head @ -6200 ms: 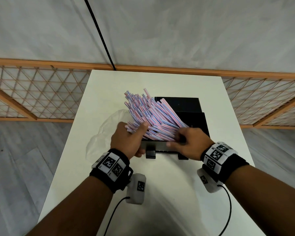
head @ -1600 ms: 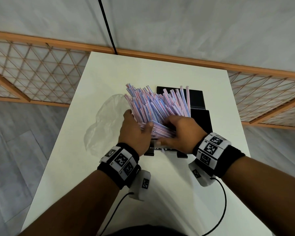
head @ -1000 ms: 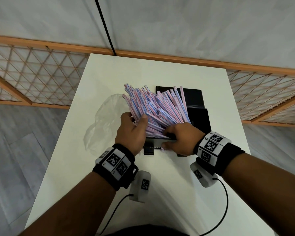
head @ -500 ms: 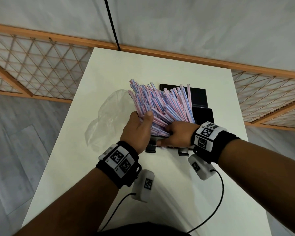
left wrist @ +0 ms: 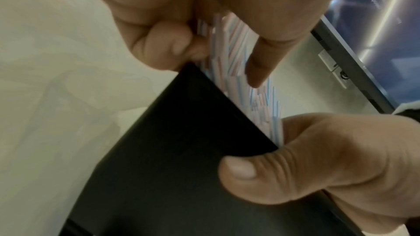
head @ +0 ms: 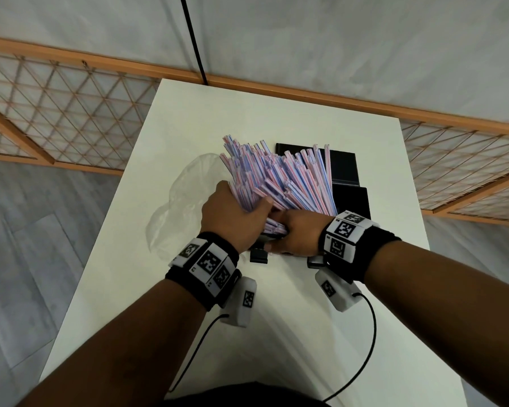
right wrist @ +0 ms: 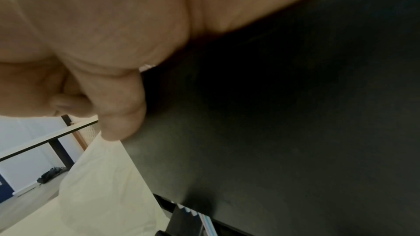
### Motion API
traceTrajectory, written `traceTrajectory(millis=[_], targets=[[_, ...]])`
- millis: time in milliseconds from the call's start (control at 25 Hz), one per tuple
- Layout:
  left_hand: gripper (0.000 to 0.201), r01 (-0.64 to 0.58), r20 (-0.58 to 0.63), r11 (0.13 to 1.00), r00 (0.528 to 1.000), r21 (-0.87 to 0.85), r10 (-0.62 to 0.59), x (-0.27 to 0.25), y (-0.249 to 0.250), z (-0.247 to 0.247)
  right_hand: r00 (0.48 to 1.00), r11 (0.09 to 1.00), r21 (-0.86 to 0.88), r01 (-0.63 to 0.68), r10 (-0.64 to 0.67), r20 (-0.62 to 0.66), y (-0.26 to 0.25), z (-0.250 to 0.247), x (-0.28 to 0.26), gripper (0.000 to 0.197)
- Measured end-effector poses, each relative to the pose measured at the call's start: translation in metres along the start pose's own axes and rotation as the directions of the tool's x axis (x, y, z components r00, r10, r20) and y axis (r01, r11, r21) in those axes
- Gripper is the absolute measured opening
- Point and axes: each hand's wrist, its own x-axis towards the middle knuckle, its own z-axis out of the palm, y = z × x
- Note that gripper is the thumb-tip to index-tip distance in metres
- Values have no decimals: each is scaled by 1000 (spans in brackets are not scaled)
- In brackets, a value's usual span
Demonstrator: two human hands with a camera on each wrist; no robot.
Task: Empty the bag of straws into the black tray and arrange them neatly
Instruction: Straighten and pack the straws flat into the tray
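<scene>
A thick bundle of pink-and-blue striped straws leans up and to the left out of the black tray on the white table. My left hand grips the bundle's left side near its lower end, thumb across the top. My right hand holds the near ends, fingers curled over them. In the left wrist view the straws sit between my left fingers and thumb, and my right thumb presses on the tray's outer wall. The right wrist view shows mostly the tray wall.
The empty clear plastic bag lies crumpled on the table left of the tray. The white table is narrow, with edges near on both sides. A wooden lattice rail runs behind it. Cables hang from both wrist cameras.
My right hand has slid left along the near ends until it meets the left hand. The fan of straws has drawn closer together, still leaning left out of the tray.
</scene>
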Motion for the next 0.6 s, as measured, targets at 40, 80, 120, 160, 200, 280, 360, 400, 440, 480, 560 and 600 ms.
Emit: traceTrajectory(millis=[40,80,120,160,200,280,360,400,440,480,560,600], targets=[[53,-20,-9,1000,1000,4,20,0,0,0,1000,1000,15,22,-22,0,-2,-2,-2,51],[54,-37,-18,999,999,9,38,0,0,0,999,999,16,32,-32,3,-2,-4,-4,58],[55,-55,-26,998,998,17,55,0,-1,-1,999,999,15,35,-35,4,-2,-6,-5,64],[55,-68,-35,997,997,30,69,0,-1,-1,999,999,22,37,-37,5,-1,-6,-5,67],[53,-74,-44,996,996,45,76,-1,0,-2,999,998,33,47,-47,-5,-1,-5,-4,67],[44,-73,-54,996,996,54,76,0,1,-5,994,995,44,86,-82,-74,0,0,-1,66],[30,-74,-56,997,996,31,76,1,1,-7,980,997,19,77,-72,-184,1,5,2,67],[26,-80,-53,996,995,29,82,1,0,-8,971,998,-5,55,-55,-233,2,7,2,65],[26,-90,-42,995,995,41,92,1,-1,-9,963,999,-41,34,-44,-264,3,7,2,64],[29,-98,-29,994,995,56,100,1,-3,-9,963,997,-78,13,-34,-268,5,8,2,66],[40,-92,-29,995,995,36,93,-1,-6,-9,975,993,-116,-31,5,-221,7,8,-2,69],[46,-72,-31,997,997,-1,72,-1,-7,-9,979,992,-118,-50,25,-201,7,7,-5,65]])
